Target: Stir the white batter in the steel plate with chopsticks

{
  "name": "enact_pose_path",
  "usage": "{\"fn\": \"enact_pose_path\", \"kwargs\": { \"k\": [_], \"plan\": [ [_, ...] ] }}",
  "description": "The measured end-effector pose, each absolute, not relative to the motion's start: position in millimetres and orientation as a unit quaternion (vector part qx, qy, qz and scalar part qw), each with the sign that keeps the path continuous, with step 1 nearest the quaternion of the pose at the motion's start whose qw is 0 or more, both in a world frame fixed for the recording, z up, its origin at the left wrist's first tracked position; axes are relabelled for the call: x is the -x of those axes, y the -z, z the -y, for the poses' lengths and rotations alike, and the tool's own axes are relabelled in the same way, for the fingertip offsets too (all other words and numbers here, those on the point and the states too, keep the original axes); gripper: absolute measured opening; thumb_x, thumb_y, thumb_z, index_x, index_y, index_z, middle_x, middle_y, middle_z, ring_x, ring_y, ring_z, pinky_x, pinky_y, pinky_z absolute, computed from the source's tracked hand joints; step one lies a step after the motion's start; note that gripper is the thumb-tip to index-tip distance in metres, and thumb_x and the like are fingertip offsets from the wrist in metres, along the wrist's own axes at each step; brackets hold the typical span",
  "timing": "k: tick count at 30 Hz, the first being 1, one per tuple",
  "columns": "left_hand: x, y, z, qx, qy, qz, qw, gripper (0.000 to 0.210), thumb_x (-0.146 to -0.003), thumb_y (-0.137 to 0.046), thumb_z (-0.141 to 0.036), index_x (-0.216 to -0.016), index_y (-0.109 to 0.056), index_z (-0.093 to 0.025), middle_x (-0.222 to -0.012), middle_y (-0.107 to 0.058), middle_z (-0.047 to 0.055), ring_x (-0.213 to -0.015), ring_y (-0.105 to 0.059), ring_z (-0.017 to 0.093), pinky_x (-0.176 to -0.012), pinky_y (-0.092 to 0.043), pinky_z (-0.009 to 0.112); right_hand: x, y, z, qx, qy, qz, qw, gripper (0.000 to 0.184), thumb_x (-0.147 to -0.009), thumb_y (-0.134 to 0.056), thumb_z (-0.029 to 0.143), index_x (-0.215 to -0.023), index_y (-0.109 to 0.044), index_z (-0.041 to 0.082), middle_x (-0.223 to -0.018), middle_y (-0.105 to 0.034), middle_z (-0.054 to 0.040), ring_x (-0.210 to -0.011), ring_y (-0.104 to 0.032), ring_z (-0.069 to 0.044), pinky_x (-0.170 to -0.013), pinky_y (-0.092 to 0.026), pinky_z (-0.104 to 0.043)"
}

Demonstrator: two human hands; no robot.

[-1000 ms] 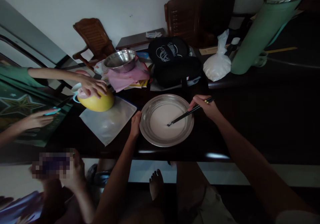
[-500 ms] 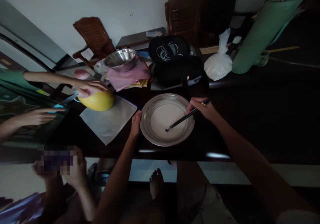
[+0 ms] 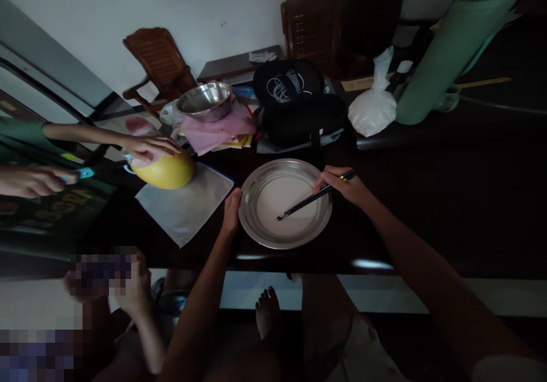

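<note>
1. the left forearm reaches up from the bottom edge, and the left hand (image 3: 232, 211) sits against the near-left side of the metal bowl (image 3: 247, 214), thumb upward; how firmly it grips cannot be told.
2. the right forearm slants in from the lower right, its hand (image 3: 345, 187) turned inward by the bowl's right rim, fingers closed around the black chopsticks (image 3: 305, 201) near their gold-banded upper end.
3. the bowl stands on the dark table (image 3: 427, 200) between both hands, close to the front edge. the chopsticks slope down leftward from the right hand's grip, over the rim, their tips meeting the white liquid (image 3: 277, 197) near its middle.
4. the left fingers' undersides are hidden, and the chopstick tips are hard to make out, so their depth in the liquid is unclear.
5. at lower left, pixelation covers what another person's hands hold; the green flask (image 3: 453, 57) is cut off by the top edge.
</note>
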State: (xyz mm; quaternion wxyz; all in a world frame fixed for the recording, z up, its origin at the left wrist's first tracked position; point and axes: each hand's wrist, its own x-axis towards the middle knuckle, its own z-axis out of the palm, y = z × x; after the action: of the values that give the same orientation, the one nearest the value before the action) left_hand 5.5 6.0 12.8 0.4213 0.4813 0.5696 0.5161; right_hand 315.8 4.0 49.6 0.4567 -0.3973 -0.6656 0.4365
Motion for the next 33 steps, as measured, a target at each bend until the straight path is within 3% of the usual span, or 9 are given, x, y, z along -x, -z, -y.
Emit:
{"fn": "enact_pose_path", "kwargs": {
  "k": [6, 12, 17, 24, 29, 33],
  "plan": [
    [-4.6, -10.6, -7.4, -0.493, -0.519, -0.566, 0.408, 0.047, -0.083, -0.062, -0.053, -0.056, -0.044, -0.018, -0.059, -0.039, -0.002, -0.058, -0.036, 0.012, -0.054, -0.035, 0.024, -320.1, -50.5, -5.2, 0.417, -0.456, 0.598, 0.510, 0.043, -0.085, -0.057, 0.057, -0.066, -0.070, 0.021, -0.059, -0.070, -0.0024, -0.060, -0.065, -0.017, -0.064, -0.051, -0.031],
    [-6.4, -12.1, -7.4, -0.480, -0.521, -0.572, 0.413, 0.048, -0.083, -0.062, -0.052, -0.056, -0.042, -0.018, -0.058, -0.037, -0.003, -0.057, -0.034, 0.012, -0.053, -0.033, 0.024, -318.4, -49.8, -5.0, 0.413, -0.399, 0.678, 0.460, 0.041, -0.089, -0.054, 0.053, -0.070, -0.074, 0.023, -0.074, -0.074, -0.0031, -0.076, -0.066, -0.018, -0.078, -0.051, -0.033],
    [-5.4, -11.3, -6.9, -0.482, -0.517, -0.569, 0.419, 0.045, -0.083, -0.062, -0.051, -0.058, -0.044, -0.018, -0.059, -0.039, -0.002, -0.058, -0.037, 0.012, -0.054, -0.035, 0.023, -324.2, -47.5, -7.8, 0.424, -0.442, 0.591, 0.525, 0.042, -0.086, -0.057, 0.056, -0.066, -0.070, 0.021, -0.060, -0.069, -0.0025, -0.059, -0.065, -0.017, -0.064, -0.051, -0.031],
    [-6.0, -13.7, -6.2, -0.496, -0.518, -0.564, 0.410, 0.048, -0.081, -0.063, -0.054, -0.056, -0.042, -0.019, -0.058, -0.038, -0.002, -0.057, -0.035, 0.012, -0.054, -0.035, 0.024, -317.4, -52.1, -4.1, 0.404, -0.407, 0.680, 0.458, 0.043, -0.089, -0.053, 0.055, -0.068, -0.074, 0.023, -0.072, -0.073, -0.0035, -0.074, -0.065, -0.018, -0.077, -0.050, -0.033],
    [-8.0, -15.6, -5.9, -0.490, -0.521, -0.566, 0.410, 0.047, -0.082, -0.062, -0.052, -0.056, -0.043, -0.019, -0.059, -0.038, -0.002, -0.058, -0.035, 0.012, -0.054, -0.034, 0.024, -322.4, -49.4, -7.2, 0.428, -0.445, 0.592, 0.519, 0.040, -0.085, -0.059, 0.055, -0.068, -0.070, 0.021, -0.063, -0.071, -0.0025, -0.063, -0.066, -0.017, -0.065, -0.051, -0.030],
    [-7.9, -14.1, -6.2, -0.484, -0.519, -0.566, 0.420, 0.048, -0.081, -0.062, -0.054, -0.057, -0.042, -0.018, -0.059, -0.038, -0.003, -0.058, -0.035, 0.011, -0.054, -0.033, 0.023, -318.5, -50.2, -4.5, 0.399, -0.448, 0.651, 0.465, 0.044, -0.089, -0.053, 0.055, -0.068, -0.072, 0.021, -0.066, -0.072, -0.0030, -0.066, -0.066, -0.017, -0.069, -0.051, -0.030]
  ]
}}
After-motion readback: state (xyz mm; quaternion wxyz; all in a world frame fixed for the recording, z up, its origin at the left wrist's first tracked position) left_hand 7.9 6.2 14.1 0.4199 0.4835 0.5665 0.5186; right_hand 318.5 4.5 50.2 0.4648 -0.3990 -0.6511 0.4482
